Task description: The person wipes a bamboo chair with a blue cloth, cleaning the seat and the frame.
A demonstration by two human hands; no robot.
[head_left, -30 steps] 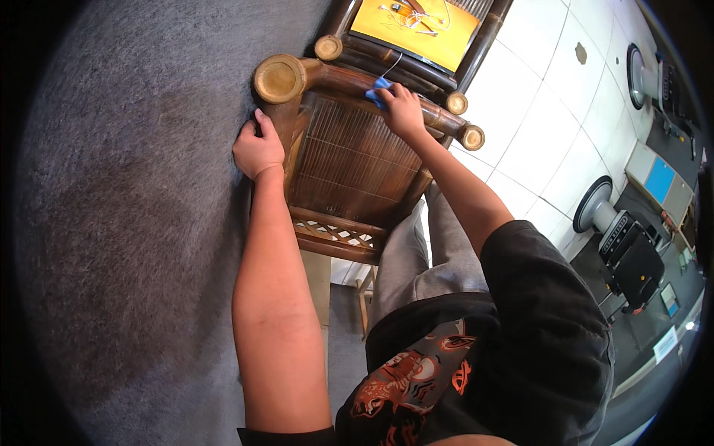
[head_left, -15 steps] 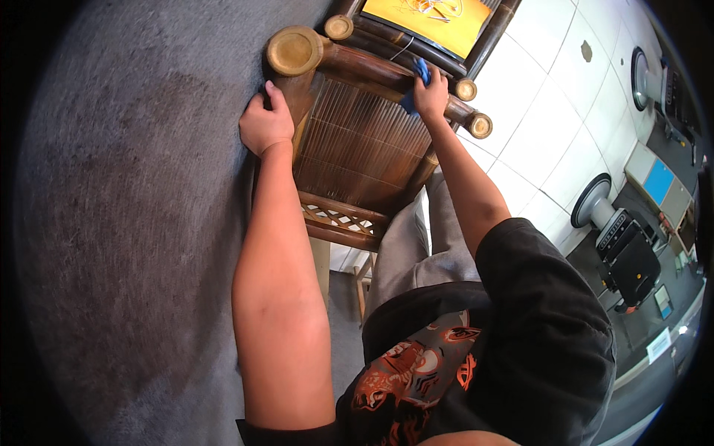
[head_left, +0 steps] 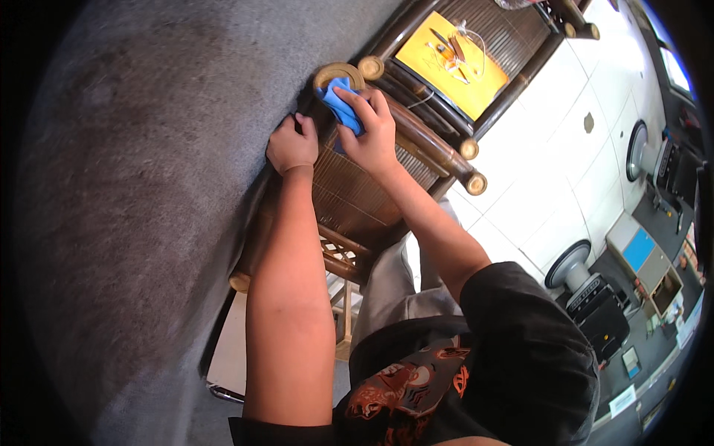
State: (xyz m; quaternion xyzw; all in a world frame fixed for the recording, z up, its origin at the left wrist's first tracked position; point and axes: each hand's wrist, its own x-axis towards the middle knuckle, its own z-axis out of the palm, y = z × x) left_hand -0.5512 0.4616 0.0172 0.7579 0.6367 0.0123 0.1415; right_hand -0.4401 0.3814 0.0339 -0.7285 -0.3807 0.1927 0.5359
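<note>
A dark brown bamboo chair (head_left: 355,186) with a slatted panel and a lattice strip stands in front of me. My left hand (head_left: 292,145) is closed round the chair's left pole, its fingertips hidden from this side. Between the fingers of my right hand (head_left: 372,132) is a bunched blue cloth (head_left: 343,104). The cloth lies against the thick round pole end (head_left: 326,76) at the chair's far left corner and covers part of it. From that corner the thick top rail (head_left: 428,137) runs off to the right.
A grey rough wall (head_left: 149,186) rises close along the left. Beyond the chair is another bamboo piece (head_left: 506,37), bearing a yellow folder (head_left: 424,53) with cords and small tools. White floor tiles (head_left: 543,171) lie to the right, with black swivel chairs (head_left: 595,312) farther off.
My right hand has carried the blue cloth leftward along the top rail to the left corner's pole end. The view has shifted, and my left hand remains on the left pole.
</note>
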